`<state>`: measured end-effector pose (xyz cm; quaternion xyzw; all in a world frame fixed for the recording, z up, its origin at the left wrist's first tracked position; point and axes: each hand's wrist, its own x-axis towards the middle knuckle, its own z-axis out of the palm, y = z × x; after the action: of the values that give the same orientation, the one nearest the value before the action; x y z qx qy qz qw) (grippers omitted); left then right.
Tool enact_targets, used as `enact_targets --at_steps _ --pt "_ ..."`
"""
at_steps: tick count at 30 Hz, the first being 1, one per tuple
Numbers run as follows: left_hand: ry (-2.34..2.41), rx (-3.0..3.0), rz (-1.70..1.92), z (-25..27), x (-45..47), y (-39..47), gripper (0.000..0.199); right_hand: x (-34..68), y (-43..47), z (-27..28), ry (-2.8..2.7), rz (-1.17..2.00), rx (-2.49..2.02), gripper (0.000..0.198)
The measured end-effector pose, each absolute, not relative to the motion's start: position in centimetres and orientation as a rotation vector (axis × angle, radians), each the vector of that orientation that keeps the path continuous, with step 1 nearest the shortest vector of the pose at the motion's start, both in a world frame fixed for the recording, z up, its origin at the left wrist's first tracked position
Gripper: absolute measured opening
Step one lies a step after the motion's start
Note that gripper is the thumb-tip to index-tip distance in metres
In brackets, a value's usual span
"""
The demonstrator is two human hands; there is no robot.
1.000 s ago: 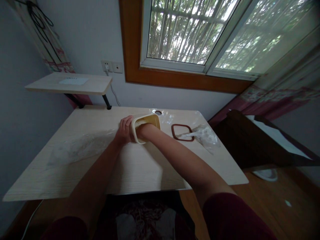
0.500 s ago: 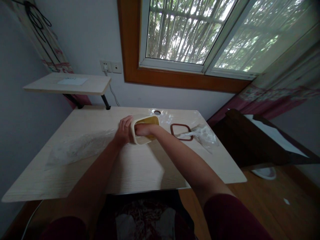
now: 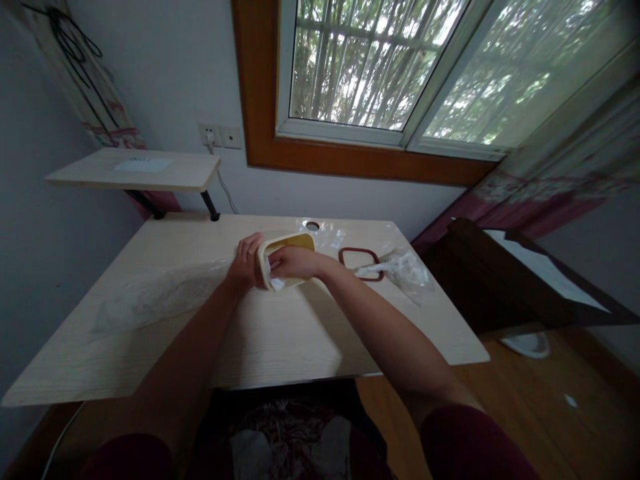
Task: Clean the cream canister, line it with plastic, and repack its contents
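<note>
A cream-coloured bin (image 3: pixel 306 240) with a yellowish inside is tipped on the desk, its open mouth turned towards me. My left hand (image 3: pixel 244 261) grips the bin's left side, fingers wrapped over its outer wall. Inside the mouth, my right hand (image 3: pixel 293 261) is closed on a white cloth or tissue (image 3: pixel 277 284), pressed near the lower left inner wall. Part of the white piece is hidden by the fingers. To the right lies a brown-red rectangular ring (image 3: pixel 358 250), partly covered by a crumpled clear plastic bag (image 3: pixel 403 270).
A long clear plastic sheet or bag (image 3: pixel 155 293) lies on the left of the pale wooden desk (image 3: pixel 290 340). A raised shelf (image 3: pixel 183 170) stands at the back left. Near the back edge is a round cable hole (image 3: pixel 313 226). Dark furniture (image 3: pixel 480 280) stands to the right.
My right hand has drawn back towards the bin's mouth, and the white piece at its fingers now shows. My left hand keeps its hold on the bin.
</note>
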<state>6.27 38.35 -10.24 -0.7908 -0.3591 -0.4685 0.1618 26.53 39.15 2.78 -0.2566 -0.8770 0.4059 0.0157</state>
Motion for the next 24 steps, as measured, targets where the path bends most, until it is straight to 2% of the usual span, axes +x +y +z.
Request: enact_targets --at_steps 9,15,18,24 --pt "-1.011 -2.25 -1.346 -9.5 6.6 38.0 0.096 27.0 38.0 2.0 -2.54 1.277 -0.925 0.006" --pt "-1.022 -2.232 -1.372 -9.9 6.5 38.2 0.092 28.5 36.9 2.5 -2.412 1.257 -0.915 0.014" --pt "-1.04 -2.25 -1.364 -10.1 6.4 38.2 0.086 29.4 36.5 2.6 -2.389 1.089 -0.96 0.02" --pt "-1.05 -2.266 -1.364 -10.2 6.3 38.1 0.086 30.1 35.5 2.4 -2.437 0.442 -1.085 0.036"
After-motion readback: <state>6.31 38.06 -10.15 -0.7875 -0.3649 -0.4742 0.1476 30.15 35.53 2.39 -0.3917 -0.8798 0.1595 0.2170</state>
